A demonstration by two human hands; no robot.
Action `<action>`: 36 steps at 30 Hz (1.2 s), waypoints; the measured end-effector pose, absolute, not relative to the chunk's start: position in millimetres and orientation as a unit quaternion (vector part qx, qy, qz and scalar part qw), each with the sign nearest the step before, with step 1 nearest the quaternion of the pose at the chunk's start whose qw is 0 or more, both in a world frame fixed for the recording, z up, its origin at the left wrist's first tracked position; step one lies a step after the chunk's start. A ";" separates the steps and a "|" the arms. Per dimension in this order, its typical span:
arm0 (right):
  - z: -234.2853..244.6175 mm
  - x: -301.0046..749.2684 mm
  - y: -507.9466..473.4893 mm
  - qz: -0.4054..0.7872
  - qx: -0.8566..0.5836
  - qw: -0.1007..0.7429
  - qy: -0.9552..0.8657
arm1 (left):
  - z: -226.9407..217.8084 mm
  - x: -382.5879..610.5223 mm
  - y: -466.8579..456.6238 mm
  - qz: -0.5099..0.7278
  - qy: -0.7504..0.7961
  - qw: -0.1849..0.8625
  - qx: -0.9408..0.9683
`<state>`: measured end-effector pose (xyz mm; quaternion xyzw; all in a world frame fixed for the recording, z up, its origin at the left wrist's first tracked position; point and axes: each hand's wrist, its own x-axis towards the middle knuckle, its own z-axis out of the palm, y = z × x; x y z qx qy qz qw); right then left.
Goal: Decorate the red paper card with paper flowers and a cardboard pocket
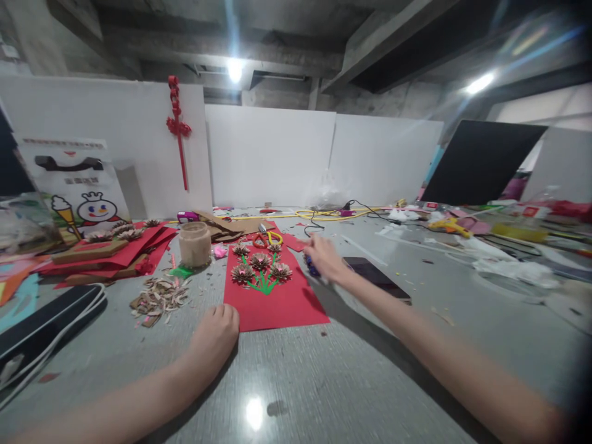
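- Far left of the frame, a white paper bag (pixel 83 191) with a cartoon snowman stands against the white panel, and just in front of it red sheets (pixel 134 246) lie stacked with cardboard strips and a few paper flowers on top.
- Lower left, a pile of paper shavings (pixel 160 296) sits on the grey table (pixel 324 382), well clear of the red sheets.
- Just above the shavings stands a beige jar (pixel 195 243), upright, near the top left corner of the red card.
- Left hand (pixel 214 336) is down on the table at lower centre, fingers curled under into a loose fist, knuckles touching the bottom left corner of the red card (pixel 277 302). It holds nothing that I can see.
- The red card lies flat at centre frame, carrying brown paper flowers (pixel 261 266) on green stems.
- Above the card, scissors (pixel 268 237) with red and yellow handles lie on the table.
- Right hand (pixel 324 258) is stretched out just beside the card's upper right edge, fingers closed around a small dark blue object (pixel 312 268); blur hides what it is.
- Right of that hand, a dark phone (pixel 377 276) lies flat.
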<state>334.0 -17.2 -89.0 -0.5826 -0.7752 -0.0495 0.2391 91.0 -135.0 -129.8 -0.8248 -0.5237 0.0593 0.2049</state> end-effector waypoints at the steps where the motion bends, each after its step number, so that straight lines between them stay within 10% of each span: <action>1: -96.1 317.9 -25.4 -0.019 -0.534 0.250 -0.807 | -129.8 91.3 -135.1 0.064 -0.527 0.200 -0.824; 36: -134.5 277.7 -55.8 0.027 -0.357 0.160 -0.920 | -125.6 94.0 -136.0 0.074 -0.533 0.173 -0.825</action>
